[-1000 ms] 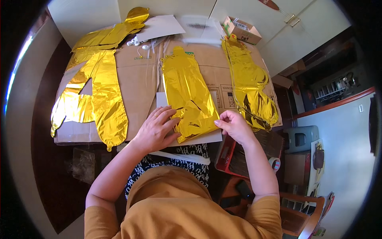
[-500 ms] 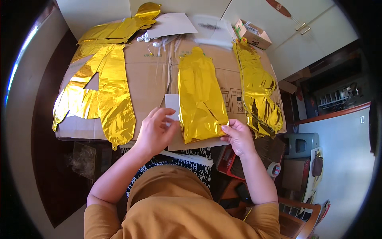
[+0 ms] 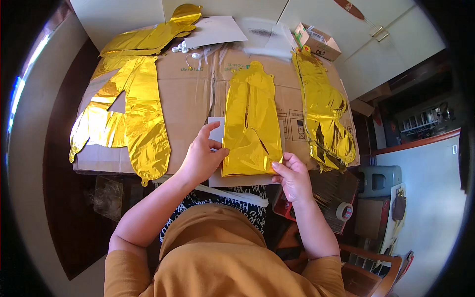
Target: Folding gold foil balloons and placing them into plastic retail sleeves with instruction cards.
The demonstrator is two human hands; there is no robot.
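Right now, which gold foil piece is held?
The middle piece, its near right corner pinched by the right hand; the other gold pieces lie to its left and right, untouched.

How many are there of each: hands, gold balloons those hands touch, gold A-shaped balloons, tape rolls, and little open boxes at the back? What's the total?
Hands: 2, left hand and right hand
Folded gold foil balloon being touched: 1
A-shaped gold foil balloon: 1
Tape roll: 1
Small open box: 1
Total: 6
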